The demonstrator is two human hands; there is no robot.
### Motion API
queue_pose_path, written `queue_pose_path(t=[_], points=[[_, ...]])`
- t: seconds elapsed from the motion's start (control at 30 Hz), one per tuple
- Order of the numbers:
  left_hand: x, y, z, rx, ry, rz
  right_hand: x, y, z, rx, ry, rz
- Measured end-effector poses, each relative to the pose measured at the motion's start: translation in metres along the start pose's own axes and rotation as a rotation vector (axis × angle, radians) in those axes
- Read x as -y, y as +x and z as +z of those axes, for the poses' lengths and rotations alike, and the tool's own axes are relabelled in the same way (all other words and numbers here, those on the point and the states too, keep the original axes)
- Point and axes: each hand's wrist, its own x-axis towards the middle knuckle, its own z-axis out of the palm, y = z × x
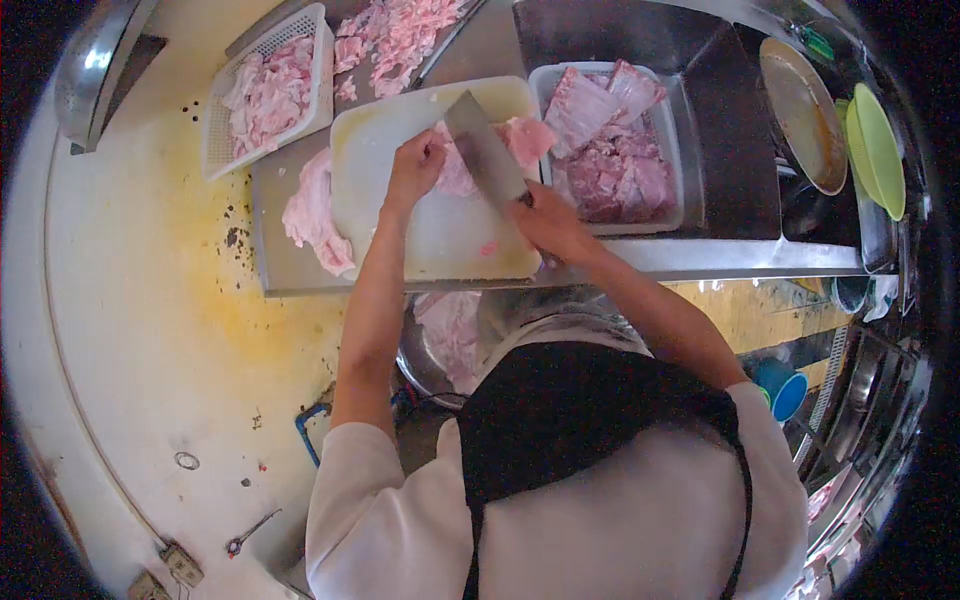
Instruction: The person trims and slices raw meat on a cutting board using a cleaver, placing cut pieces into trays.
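My right hand (552, 222) is closed round the handle of a wide cleaver (484, 146), its blade pointing up and left over the cutting board (375, 240). My left hand (416, 165) is closed at the left edge of a pale pink piece of meat (455, 172) on the board. The blade hides part of this meat. Right of the blade lies another pink piece (526, 142). A small scrap (489, 248) rests near the board's front edge.
White basket (323, 90) with meat at upper left; loose pieces (405, 40) behind the board. Meat (318, 215) hangs beside the board's left edge. White tub (680, 190) with ribs and meat stands right. Metal bowl (420, 368) with meat sits below the counter edge.
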Motion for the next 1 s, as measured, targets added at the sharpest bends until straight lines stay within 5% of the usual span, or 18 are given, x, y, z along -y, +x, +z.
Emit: queue_pose_path(t=[0.17, 0.23, 0.53, 0.63, 0.73, 0.83, 0.93, 1.0], points=[[-0.009, -0.001, -0.004, -0.089, -0.156, -0.054, -0.058, -0.014, 0.043, -0.032, -0.014, -0.028], [-0.006, -0.001, -0.011, -0.123, -0.205, -0.115, -0.01, -0.066, 0.021, 0.188, 0.135, 0.24], [0.004, 0.003, -0.022, -0.081, -0.184, -0.109, -0.031, -0.001, 0.049, -0.084, 0.082, -0.075], [0.003, 0.002, -0.029, -0.144, -0.422, -0.288, -0.043, -0.04, 0.045, 0.099, 0.021, 0.041], [0.025, 0.001, -0.053, -0.095, -0.216, -0.259, -0.014, -0.07, -0.006, 0.241, 0.042, 0.284], [0.071, 0.009, -0.022, -0.257, 0.185, 0.025, -0.022, -0.083, -0.034, 0.093, 0.027, 0.119], [-0.017, -0.009, 0.005, -0.149, 0.439, -0.26, -0.021, -0.093, -0.054, 0.019, 0.131, 0.207], [-0.019, -0.014, 0.007, 0.021, 0.349, -0.252, -0.034, -0.098, -0.059, -0.027, 0.131, 0.163]])
